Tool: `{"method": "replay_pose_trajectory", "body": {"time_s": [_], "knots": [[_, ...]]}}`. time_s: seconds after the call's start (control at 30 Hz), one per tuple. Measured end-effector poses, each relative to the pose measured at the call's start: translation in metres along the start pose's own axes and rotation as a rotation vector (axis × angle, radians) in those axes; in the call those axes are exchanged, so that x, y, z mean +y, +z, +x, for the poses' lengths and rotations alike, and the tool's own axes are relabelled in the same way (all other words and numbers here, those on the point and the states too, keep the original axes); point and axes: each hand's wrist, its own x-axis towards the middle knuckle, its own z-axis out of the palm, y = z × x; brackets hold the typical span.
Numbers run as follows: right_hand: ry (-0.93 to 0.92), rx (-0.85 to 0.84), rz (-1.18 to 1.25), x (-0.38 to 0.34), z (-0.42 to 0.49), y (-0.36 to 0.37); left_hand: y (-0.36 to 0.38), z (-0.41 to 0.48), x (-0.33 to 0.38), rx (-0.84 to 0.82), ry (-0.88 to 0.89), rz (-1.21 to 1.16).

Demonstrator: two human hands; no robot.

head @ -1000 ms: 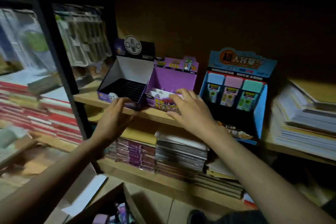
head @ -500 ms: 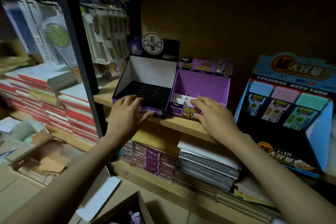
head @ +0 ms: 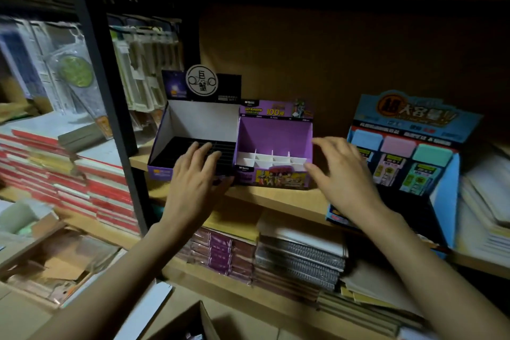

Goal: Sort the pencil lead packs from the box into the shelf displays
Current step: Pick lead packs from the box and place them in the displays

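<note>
Two empty display boxes stand side by side on the wooden shelf. The dark display has black dividers; the purple display has white dividers. My left hand rests with straight fingers on the front edge of the dark display. My right hand is at the right front corner of the purple display, fingers spread, holding nothing. A cardboard box sits on the floor at the bottom; its contents are barely visible.
A blue display with lead packs stands right of my right hand. Notebooks are stacked on the lower shelf and at far right. A black upright post divides off red-edged stacks on the left.
My right hand has moved from the purple display's front to its right corner. My left hand has slid onto the dark display's front edge. Both displays now sit squarer on the shelf.
</note>
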Motion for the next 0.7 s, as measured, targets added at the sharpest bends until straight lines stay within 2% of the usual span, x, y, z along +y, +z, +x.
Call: {"method": "replay_pose_trajectory", "body": {"time_s": [0.07,0.2,0.3,0.53,0.7], "knots": [[0.14,0.017,-0.023,0.018,-0.014,-0.016,0.001,0.002,0.02,0.011,0.159,-0.071],[0.381,-0.285,-0.147,0.043,-0.043,-0.018,0.01,0.006,0.06,-0.072,0.305,-0.174],[0.328,-0.411,-0.208,0.051,-0.048,-0.006,0.021,0.012,0.074,-0.161,0.251,-0.199],[0.19,-0.462,-0.146,0.059,-0.02,0.006,0.032,0.017,0.064,-0.229,0.232,-0.114],[0.104,-0.418,-0.164,0.063,-0.015,0.01,0.029,0.02,0.066,-0.261,0.227,-0.112]]}}
